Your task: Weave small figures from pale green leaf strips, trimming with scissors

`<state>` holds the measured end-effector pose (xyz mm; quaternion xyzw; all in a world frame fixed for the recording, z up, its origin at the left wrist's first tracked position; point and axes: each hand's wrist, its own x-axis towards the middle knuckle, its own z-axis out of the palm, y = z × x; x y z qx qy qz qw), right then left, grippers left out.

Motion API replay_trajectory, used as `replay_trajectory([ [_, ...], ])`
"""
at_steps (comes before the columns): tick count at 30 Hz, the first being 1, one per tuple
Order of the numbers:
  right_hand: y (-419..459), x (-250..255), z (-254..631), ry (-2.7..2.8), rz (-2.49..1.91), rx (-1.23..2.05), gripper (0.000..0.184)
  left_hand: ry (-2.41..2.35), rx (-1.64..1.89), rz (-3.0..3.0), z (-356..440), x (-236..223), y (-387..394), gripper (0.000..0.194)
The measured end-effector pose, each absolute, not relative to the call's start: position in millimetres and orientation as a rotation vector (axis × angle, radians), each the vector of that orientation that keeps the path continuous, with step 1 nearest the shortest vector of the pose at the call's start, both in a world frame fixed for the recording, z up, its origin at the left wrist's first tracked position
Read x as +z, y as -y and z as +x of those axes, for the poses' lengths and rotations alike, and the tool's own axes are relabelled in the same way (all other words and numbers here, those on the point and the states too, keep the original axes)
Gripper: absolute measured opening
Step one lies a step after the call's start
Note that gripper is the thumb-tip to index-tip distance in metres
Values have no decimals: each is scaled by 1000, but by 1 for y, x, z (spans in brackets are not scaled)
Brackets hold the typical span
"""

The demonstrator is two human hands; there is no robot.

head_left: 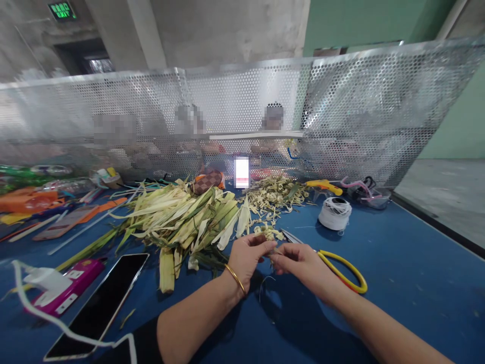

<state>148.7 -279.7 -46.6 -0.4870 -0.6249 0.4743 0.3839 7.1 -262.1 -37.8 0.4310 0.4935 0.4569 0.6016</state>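
My left hand [248, 258], with a gold bangle at the wrist, pinches a small bunch of curled corn husk [268, 232]. My right hand [297, 260] meets it from the other side, its fingertips closed on the bunch's lower end. A thin white thread [261, 288] hangs loosely below the fingers; which hand grips it is hidden. Under my right wrist lie scissors with yellow handles [358, 268], their blades toward my fingers. Beyond them stands a spool of white thread [335, 213]. A heap of corn husks [182, 217] spreads left of my hands.
Curled husk strips [278, 194] lie behind my hands, near a yellow-handled tool [325, 187]. At left are a black-screened phone [102, 298], a purple power strip [71, 283] and its white cable [56, 323]. A perforated metal screen [242, 96] borders the blue table [409, 283]; people sit behind it.
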Motion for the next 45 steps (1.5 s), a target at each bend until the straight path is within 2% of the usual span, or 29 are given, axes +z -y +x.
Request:
replay_trajectory([
  [12,276,-50,154,1657,-1297,1045,27,-1077,1020,1130,6,-41,258,16],
  [21,274,-49,154,1542,-1294,1218,22,-1088,1029,1120,6,-39,259,16],
  [24,272,-48,157,1527,-1265,1129,13,-1086,1021,1088,6,-38,260,17],
  [31,274,-46,160,1484,-1271,884,25,-1045,898,1153,9,-40,264,12],
  [34,274,-46,159,1502,-1260,937,21,-1021,875,1186,11,-41,267,16],
  [39,276,-41,157,1366,-1181,1080,26,-984,912,1141,11,-40,268,34],
  [45,279,-38,156,1192,-1133,1331,28,-990,961,1154,13,-38,271,28],
])
